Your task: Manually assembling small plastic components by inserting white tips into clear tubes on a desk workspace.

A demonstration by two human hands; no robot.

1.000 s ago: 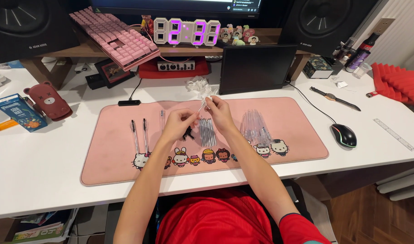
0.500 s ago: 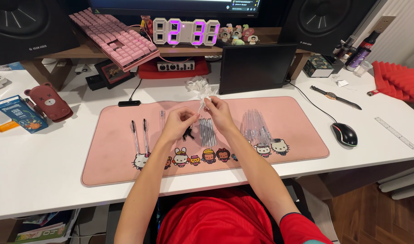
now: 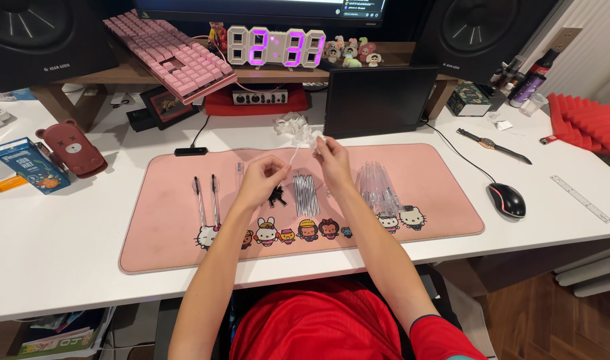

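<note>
Both hands are raised over the middle of a pink desk mat (image 3: 151, 247). My left hand (image 3: 261, 181) pinches the lower end of a thin white pen refill (image 3: 294, 155) that points up and to the right. My right hand (image 3: 331, 159) pinches a small piece of clear wrapper (image 3: 319, 140) near the refill's upper end. Under the hands lie a bundle of refills (image 3: 306, 193) and some small black parts (image 3: 277, 196). Two assembled pens (image 3: 207, 199) lie to the left. A pile of clear pen barrels (image 3: 378, 187) lies to the right.
Crumpled clear wrappers (image 3: 291, 125) lie beyond the mat, beside a black tablet-like screen (image 3: 378, 100). A mouse (image 3: 506, 199), a wristwatch (image 3: 495, 145) and a ruler (image 3: 580, 198) are at the right. A juice carton (image 3: 31, 165) and a red bear-shaped case (image 3: 71, 147) are at the left. A pink keyboard (image 3: 171, 57) leans on the shelf.
My right hand has risen slightly and moved away from my left. The refill now shows between them. Nothing on the mat has moved.
</note>
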